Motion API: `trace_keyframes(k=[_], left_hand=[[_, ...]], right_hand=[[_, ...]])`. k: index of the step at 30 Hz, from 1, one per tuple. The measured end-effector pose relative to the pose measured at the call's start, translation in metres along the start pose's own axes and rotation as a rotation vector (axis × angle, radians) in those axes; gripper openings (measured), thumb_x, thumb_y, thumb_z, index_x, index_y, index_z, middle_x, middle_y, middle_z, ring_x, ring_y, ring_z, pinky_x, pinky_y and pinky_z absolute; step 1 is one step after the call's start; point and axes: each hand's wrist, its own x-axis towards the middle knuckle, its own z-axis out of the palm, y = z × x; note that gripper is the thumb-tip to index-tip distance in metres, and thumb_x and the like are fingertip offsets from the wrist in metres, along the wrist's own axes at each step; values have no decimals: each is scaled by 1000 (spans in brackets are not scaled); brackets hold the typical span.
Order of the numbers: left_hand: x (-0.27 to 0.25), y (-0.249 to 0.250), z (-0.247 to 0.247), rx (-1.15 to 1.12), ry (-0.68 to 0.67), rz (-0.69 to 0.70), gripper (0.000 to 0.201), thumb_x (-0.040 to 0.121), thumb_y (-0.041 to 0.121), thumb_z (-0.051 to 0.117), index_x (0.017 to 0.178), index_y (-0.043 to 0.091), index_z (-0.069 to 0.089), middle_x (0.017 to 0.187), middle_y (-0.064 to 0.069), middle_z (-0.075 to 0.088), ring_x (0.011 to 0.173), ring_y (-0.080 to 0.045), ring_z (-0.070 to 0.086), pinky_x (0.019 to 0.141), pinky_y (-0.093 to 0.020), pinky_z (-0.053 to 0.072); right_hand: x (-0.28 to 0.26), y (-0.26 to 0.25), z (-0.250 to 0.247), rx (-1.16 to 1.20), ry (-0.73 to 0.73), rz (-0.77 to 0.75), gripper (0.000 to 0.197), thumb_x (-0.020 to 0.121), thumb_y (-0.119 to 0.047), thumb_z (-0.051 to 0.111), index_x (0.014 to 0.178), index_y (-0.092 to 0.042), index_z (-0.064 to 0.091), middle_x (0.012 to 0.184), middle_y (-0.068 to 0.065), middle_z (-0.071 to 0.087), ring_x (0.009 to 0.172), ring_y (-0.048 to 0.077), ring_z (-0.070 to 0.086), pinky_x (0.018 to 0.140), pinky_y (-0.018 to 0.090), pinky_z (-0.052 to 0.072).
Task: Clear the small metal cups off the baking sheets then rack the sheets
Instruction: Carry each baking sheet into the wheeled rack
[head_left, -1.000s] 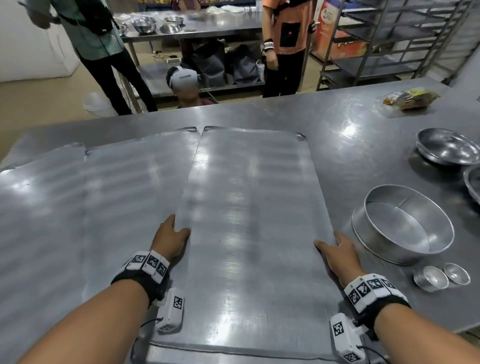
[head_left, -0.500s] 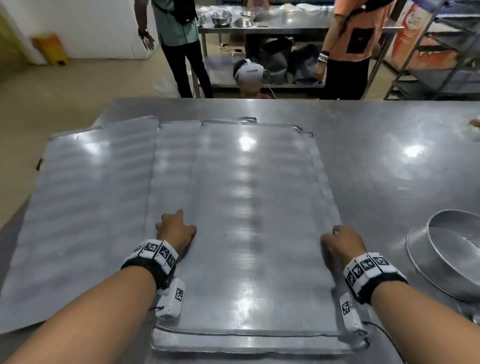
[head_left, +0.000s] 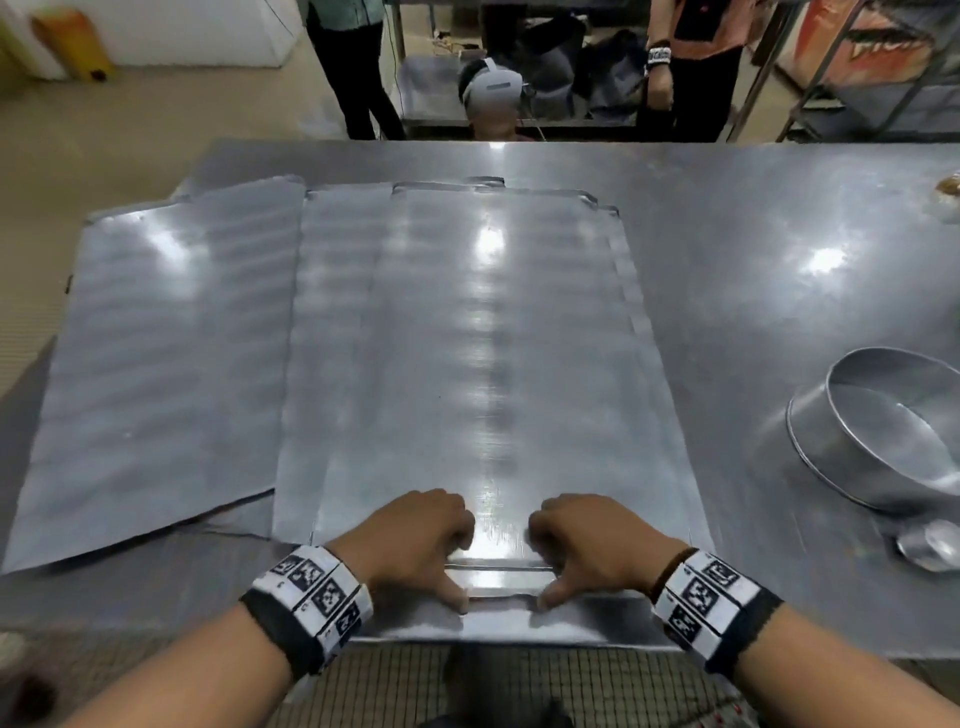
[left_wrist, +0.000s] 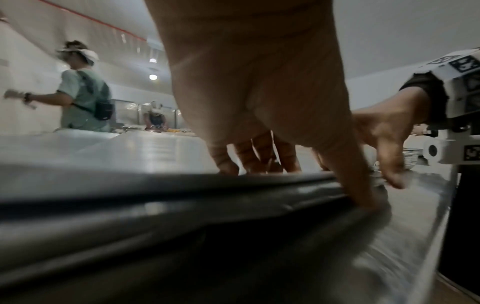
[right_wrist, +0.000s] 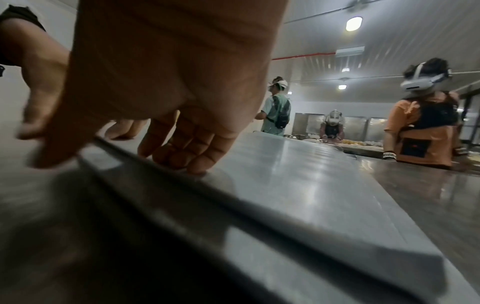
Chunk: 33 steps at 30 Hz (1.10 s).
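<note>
A stack of flat baking sheets (head_left: 483, 364) lies in the middle of the steel table (head_left: 779, 234), the lower one (head_left: 332, 312) showing at its left. Another sheet (head_left: 156, 364) lies further left, overhanging the table edge. No cups stand on any sheet. My left hand (head_left: 441, 551) and right hand (head_left: 561, 551) sit close together at the top sheet's near edge, fingers curled on top, thumbs against the rim. The left wrist view shows the left hand (left_wrist: 259, 102) with its thumb over the sheet edge (left_wrist: 182, 185). The right wrist view shows the right hand (right_wrist: 168, 82) with fingertips on the sheet (right_wrist: 298, 185).
A round cake tin (head_left: 883, 431) stands on the table at the right, with a small metal cup (head_left: 930, 545) just in front of it. Three people (head_left: 493, 98) are beyond the far side of the table. A rack (head_left: 831, 78) stands at the back right.
Both hands left the sheet's long sides and came together at its near edge. The top sheet now lies squarely on the sheet beneath it.
</note>
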Motion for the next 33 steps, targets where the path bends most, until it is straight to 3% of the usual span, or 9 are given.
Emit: trace_keyframes(k=[8,11,14,16,19,23,27,30,33], left_hand=[[-27,21,41,-158,198,-88,16,86,48,70,92,35,63,89,18,59,81,0,53,73,-19,44],[-33,29,48,-227,270,-135,14,87,47,73,89,36,65,90,17,62,83,-1,56,76,-21,48],[-42,28,52,-354,318,-185,32,83,52,76,106,31,71,95,18,65,87,-1,60,83,-25,54],[-47,15,51,-425,428,-238,49,80,60,74,119,31,67,108,17,65,100,-3,61,93,-31,54],[-52,-18,43,-287,635,-488,73,82,69,63,140,27,54,140,-1,53,131,-25,46,109,-44,41],[-56,-59,33,-390,584,-803,83,87,63,61,149,13,39,147,-21,43,134,-42,41,110,-49,39],[-49,-74,31,-565,515,-743,69,86,62,57,131,10,56,131,-19,61,120,-36,57,101,-43,47],[-46,-86,38,-680,562,-703,91,72,71,57,143,15,53,142,-9,61,128,-29,58,108,-46,46],[-48,-90,41,-767,610,-651,69,81,51,70,139,18,57,134,-1,66,121,-25,62,106,-45,49]], right_hand=[[-25,-5,35,46,194,-59,14,83,-43,62,81,-30,57,77,-13,56,71,9,50,56,18,28],[-30,-5,45,71,234,-26,19,84,-48,61,77,-31,54,72,-16,52,68,6,49,56,20,30],[-37,4,46,110,241,32,37,82,-69,55,81,-32,59,77,-16,59,71,3,54,62,24,44],[-43,21,42,139,338,150,43,82,-74,50,87,-33,62,87,-15,60,83,7,57,69,26,47],[-54,59,36,202,608,480,46,87,-59,61,118,-25,63,119,1,59,116,23,52,88,38,47],[-54,89,40,485,585,760,74,87,-51,68,144,-12,42,142,20,50,132,36,46,105,42,40],[-41,87,57,500,451,805,66,93,-51,59,137,-4,44,139,21,54,125,38,52,95,38,42],[-35,84,56,523,458,831,68,94,-51,59,142,-5,40,144,20,51,128,38,50,96,37,40],[-30,91,58,543,461,850,72,93,-54,58,143,-7,38,146,18,50,130,37,50,97,36,40]])
